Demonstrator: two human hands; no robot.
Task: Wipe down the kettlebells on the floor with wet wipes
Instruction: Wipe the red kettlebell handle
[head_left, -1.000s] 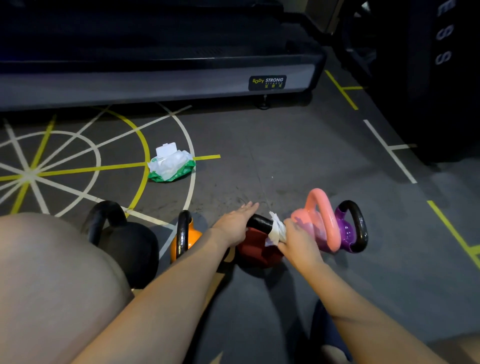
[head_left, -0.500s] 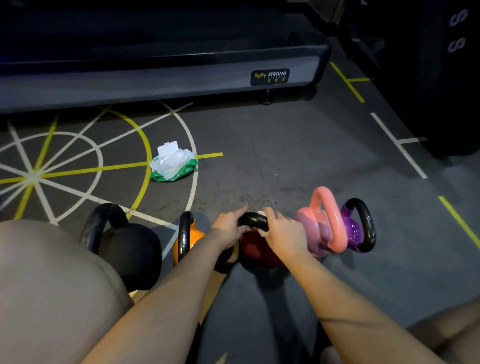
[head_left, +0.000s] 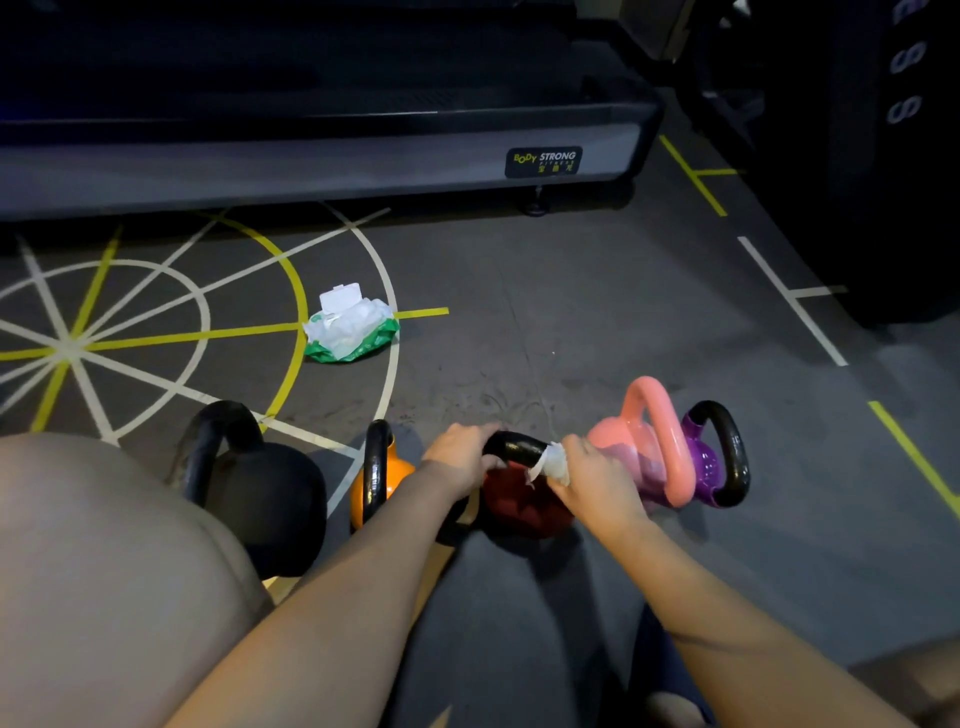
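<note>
Head view, looking down at a grey gym floor with yellow and white painted lines. Five kettlebells sit in a row close to the person. From left: black kettlebell, partly behind the bare knee; orange kettlebell with black handle, just beside it; red kettlebell in the middle with a black handle; pink kettlebell just right of the red one; purple kettlebell with black handle, touching or nearly touching the pink one, can't tell which. Left hand is curled over the left end of the red kettlebell's handle, gripping it. Right hand is clenched around a white wet wipe, pressing it against the right end of the same handle; wipe is bunched, a corner hangs down toward the red body. Right hand partly covers the pink kettlebell's lower left side. Both forearms reach in from the bottom of the frame. Wet wipes pack, green and white with its lid flipped up and a sheet poking out, lies on the floor well apart from the kettlebells, further away and to the left, over a yellow arc of the floor marking. Behind it, a treadmill base spans the top of the view, with a label reading "BODY STRONG". Dark equipment with pale numerals stands upper right; numerals too blurred to read reliably.
</note>
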